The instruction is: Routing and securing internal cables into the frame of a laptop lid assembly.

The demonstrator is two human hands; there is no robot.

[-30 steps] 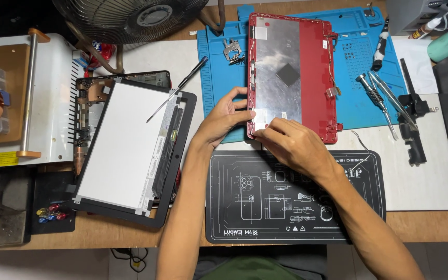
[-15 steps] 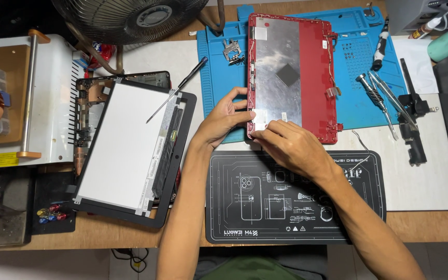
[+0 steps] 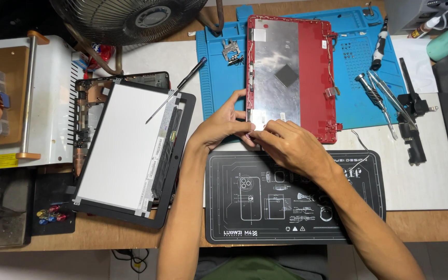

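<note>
Both hands meet at the red laptop lid (image 3: 315, 78); left hand (image 3: 221, 124) and right hand (image 3: 286, 145) fingers apparently pinch its near corner.

Laptop lid (image 3: 291, 72) on mat (image 3: 359, 57), screen panel (image 3: 123, 145) left, tools (image 3: 385, 98) right

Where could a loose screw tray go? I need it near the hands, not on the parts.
Bare room: the white sheet right of the black mat, below the hinge brackets. Crowded: the blue mat under the red lid, where both the left hand and right hand work.
</note>
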